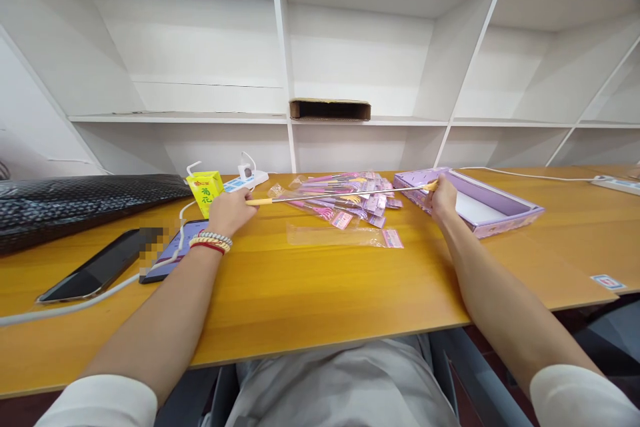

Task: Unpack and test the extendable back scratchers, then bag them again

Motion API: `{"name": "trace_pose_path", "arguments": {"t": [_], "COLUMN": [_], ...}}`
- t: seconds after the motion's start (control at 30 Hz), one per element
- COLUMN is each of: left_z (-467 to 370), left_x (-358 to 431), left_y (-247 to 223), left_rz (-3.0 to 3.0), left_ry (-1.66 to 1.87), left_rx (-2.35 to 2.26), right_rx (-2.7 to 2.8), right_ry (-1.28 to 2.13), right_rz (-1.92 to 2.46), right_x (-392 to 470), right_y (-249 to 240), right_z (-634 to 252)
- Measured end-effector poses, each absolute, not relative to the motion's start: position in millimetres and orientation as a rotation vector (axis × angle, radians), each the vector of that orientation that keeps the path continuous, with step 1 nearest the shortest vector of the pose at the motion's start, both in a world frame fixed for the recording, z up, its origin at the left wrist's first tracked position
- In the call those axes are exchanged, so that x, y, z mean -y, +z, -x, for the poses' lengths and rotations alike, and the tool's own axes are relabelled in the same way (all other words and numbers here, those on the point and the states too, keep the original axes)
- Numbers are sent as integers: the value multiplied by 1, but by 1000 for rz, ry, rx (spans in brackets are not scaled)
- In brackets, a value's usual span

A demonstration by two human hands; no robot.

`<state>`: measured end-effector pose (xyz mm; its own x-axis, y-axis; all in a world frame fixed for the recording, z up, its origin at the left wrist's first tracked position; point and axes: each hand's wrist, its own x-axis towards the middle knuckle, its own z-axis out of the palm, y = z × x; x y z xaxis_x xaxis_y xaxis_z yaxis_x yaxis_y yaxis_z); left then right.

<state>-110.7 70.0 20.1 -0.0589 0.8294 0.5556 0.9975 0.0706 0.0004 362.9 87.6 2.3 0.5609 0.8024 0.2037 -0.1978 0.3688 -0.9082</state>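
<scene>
Clearly, the purple box [510, 222] stands open, white bottom showing; clear packets [373, 203] hold pink and purple pieces. Above the worktop [310, 293], the slim rod [340, 195] stretches crosswise, left to right, each grip grasping one end: left hand [234, 211] on its yellow handle, right hand [443, 198] opposite.

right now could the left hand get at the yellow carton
Probably yes: the yellow carton stands right by the left hand, with nothing visible blocking the way, though that hand grips one end of the rod and would likely need to let go first.
</scene>
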Motion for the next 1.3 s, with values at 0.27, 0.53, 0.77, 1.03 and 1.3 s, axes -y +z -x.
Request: {"name": "trace_pose_path", "arguments": {"t": [0.27, 0.53, 0.77, 1.03, 1.3], "left_z": [51, 10, 2, 45, 113], "left_x": [-37, -7, -7, -33, -55], "left_y": [39, 40, 38, 42, 37], "left_rz": [2038, 2252, 2379, 2135, 1758], "left_ry": [-515, -574, -601, -649, -676], "left_rx": [1641, 1471, 1401, 1599, 1932], "right_rx": [1446, 1723, 1612, 1098, 657], "right_ry": [875, 1011, 1027, 968, 797], "right_rz": [992, 817, 768, 647, 669], "right_x": [-54, -32, -39, -62, -71], "right_y": [10, 8, 10, 26, 32], "right_z": [-284, -238, -247, -295, -382]}}
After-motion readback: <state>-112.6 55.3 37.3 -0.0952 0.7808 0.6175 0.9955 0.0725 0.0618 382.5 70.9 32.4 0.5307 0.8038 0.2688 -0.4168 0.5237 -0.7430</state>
